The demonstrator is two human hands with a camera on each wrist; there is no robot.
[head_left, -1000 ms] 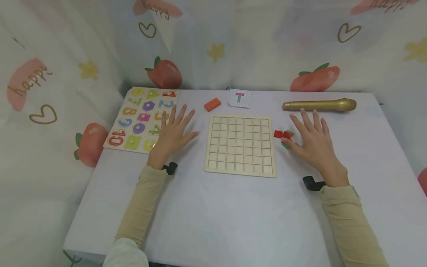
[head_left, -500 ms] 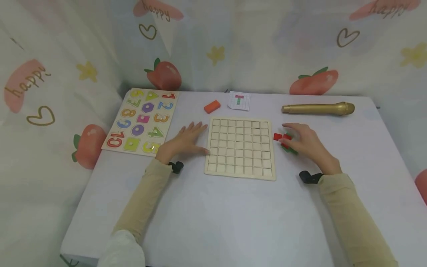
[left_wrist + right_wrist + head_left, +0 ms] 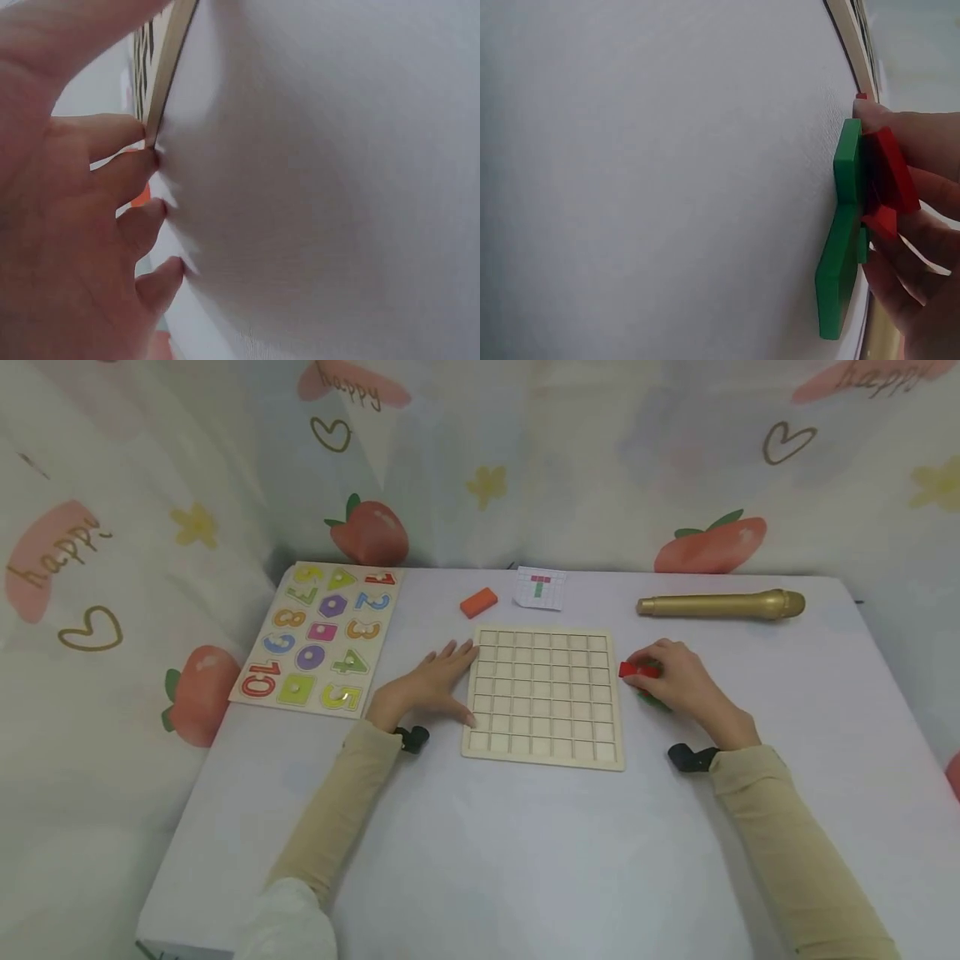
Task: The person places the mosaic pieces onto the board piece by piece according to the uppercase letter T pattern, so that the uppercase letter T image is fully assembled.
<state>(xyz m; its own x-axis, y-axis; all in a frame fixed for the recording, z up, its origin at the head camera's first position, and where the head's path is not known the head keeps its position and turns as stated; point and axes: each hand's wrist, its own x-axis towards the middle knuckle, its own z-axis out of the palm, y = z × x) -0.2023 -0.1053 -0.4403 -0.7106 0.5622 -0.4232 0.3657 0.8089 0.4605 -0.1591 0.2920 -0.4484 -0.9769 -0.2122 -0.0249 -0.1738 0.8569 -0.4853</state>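
Hands (image 3: 423, 688) now at board (image 3: 543, 697) and tiles (image 3: 627, 669)

The light is soft and a bit dim in the head view, so the white desk (image 3: 540, 852) looks gray and the curtain (image 3: 585, 468) looks dull. Faint shadows lie on the desk beside the left sleeve (image 3: 337, 810) and the right sleeve (image 3: 787, 835), on the side toward the middle. You cannot tell where the light comes from. Thin lines on the paper card (image 3: 551, 597) look faint. In the left wrist view, a big, fuzzy gray shadow spreads beside the left fingers (image 3: 159, 289). In the right wrist view, the left edge is darkest, the green blocks (image 3: 838, 274) look fairly sharp, and the top right corner is pale and blurry.
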